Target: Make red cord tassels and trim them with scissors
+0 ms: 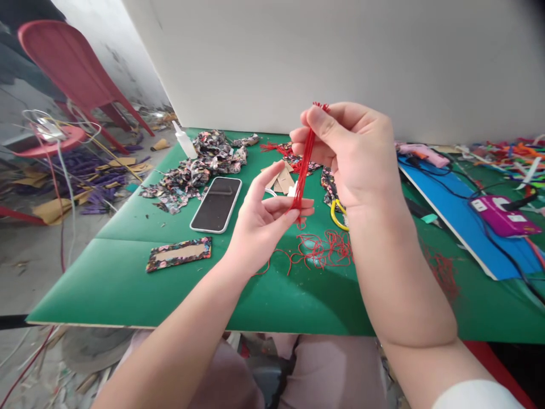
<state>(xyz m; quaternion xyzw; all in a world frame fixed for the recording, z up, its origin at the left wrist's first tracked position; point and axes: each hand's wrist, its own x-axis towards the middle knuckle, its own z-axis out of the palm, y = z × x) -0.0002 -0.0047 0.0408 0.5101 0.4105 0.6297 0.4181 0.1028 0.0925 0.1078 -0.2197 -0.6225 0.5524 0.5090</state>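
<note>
Two hands stretch a bundle of red cord [304, 165] above a green table [128, 272].
Right hand [353, 153] pinches its far end, left hand [266, 218] grips the near end, keeping strands taut.

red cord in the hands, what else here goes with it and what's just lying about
In hand:
red cord bundle, pinched by right hand at top and left hand at bottom
loose red cord on the green table

Lying about:
phone
glue bottle
fabric scraps
scissors
pink box
</note>
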